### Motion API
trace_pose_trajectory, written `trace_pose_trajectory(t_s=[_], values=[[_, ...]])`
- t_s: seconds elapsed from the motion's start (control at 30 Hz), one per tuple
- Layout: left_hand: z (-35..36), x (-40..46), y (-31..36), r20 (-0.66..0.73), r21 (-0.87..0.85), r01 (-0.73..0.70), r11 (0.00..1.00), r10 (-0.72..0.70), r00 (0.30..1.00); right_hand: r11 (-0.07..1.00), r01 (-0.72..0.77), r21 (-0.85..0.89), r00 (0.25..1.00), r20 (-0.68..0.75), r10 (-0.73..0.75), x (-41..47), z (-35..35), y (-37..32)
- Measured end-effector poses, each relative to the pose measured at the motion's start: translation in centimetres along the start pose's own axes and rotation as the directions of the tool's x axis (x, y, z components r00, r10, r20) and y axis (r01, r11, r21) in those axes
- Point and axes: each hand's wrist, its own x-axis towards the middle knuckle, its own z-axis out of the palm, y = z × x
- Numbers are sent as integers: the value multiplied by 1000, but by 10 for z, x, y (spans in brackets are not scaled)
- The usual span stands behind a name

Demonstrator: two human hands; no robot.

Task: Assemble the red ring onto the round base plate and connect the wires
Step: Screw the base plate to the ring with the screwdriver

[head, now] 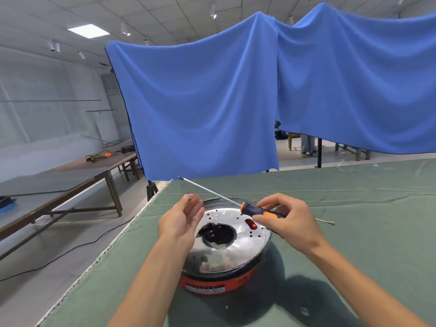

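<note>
green tabletop (354,208) carries round base plate (245,241) over red ring (212,283); right hand (286,220) grips screwdriver (259,210), left hand (182,220) open, holding nothing.

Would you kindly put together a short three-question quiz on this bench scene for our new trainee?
1. True or false: the right hand holds the screwdriver by its blue-and-orange handle.
2. Multiple choice: where does the red ring sit relative to the round base plate? A) leaning on the blue curtain B) beneath the plate's rim, on the green table cover C) in the left hand
3. Fill in: the left hand is ____, with nothing gripped in it.

Key
1. True; its long shaft points up and to the left, away from the person.
2. B.
3. Open; its fingers are straight, beside the plate's left edge.
</note>
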Motion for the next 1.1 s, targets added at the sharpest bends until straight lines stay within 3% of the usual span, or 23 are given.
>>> trace_pose_trajectory(t_s=[0.17,0.37,1.1], values=[[-16,12,17,-56,-193,42,980,-53,997,999,17,-31,983,182,-11,7,-1,-16],[-29,22,25,-76,-308,29,951,-55,996,999,-5,-40,961,277,16,12,-2,-21],[-32,23,15,-101,-309,35,950,-70,992,996,-73,-44,958,273,82,11,-6,-23]])
